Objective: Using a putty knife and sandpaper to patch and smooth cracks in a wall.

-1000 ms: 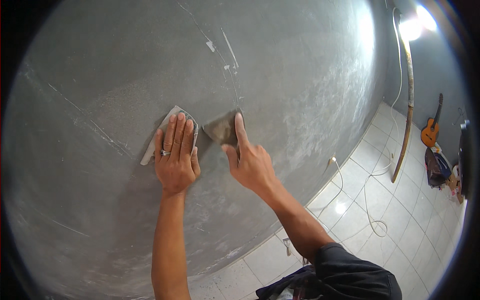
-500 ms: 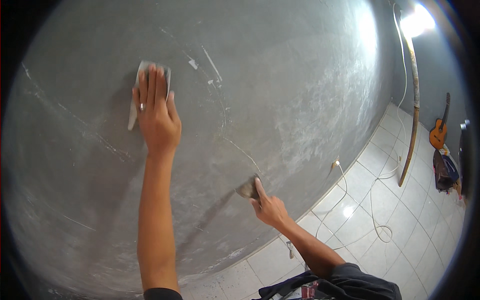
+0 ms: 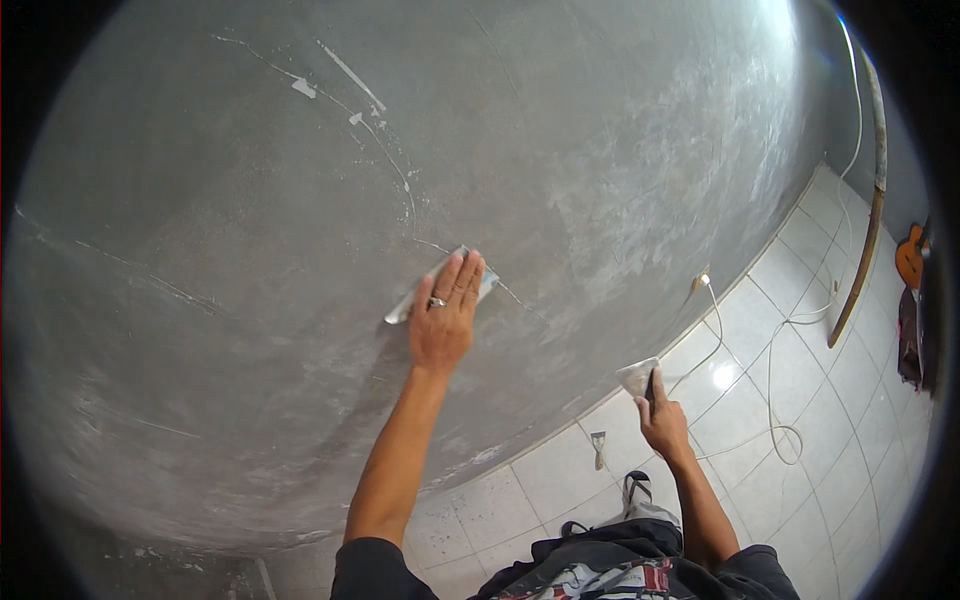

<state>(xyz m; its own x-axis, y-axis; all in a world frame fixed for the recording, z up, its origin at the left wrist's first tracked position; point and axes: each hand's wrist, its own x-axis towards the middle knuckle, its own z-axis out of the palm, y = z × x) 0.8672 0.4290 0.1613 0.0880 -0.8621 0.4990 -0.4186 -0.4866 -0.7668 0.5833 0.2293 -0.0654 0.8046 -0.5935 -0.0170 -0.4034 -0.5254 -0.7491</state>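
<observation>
My left hand [image 3: 445, 325] presses a pale folded sheet of sandpaper [image 3: 404, 308] against the grey wall [image 3: 250, 200]. Its fingers lie together over the sheet, beside a thin whitish crack [image 3: 515, 293]. In my right hand [image 3: 664, 425] is a putty knife [image 3: 638, 374], its wide blade pointing up and left near the foot of the wall. The index finger stretches along the tool. Whitish filler patches [image 3: 304, 88] and scratches mark the wall above my left hand.
A second scraper [image 3: 598, 450] lies on the white tiled floor [image 3: 740, 420]. A white cable [image 3: 790, 432] loops over the tiles from a wall socket [image 3: 703, 282]. At the far right, a pole [image 3: 874, 215] leans near an orange guitar [image 3: 910, 258].
My left hand and the sandpaper have moved down and right across the wall to the crack. My right hand with the putty knife has swung right, away from the wall's crack, as the view shifted.
</observation>
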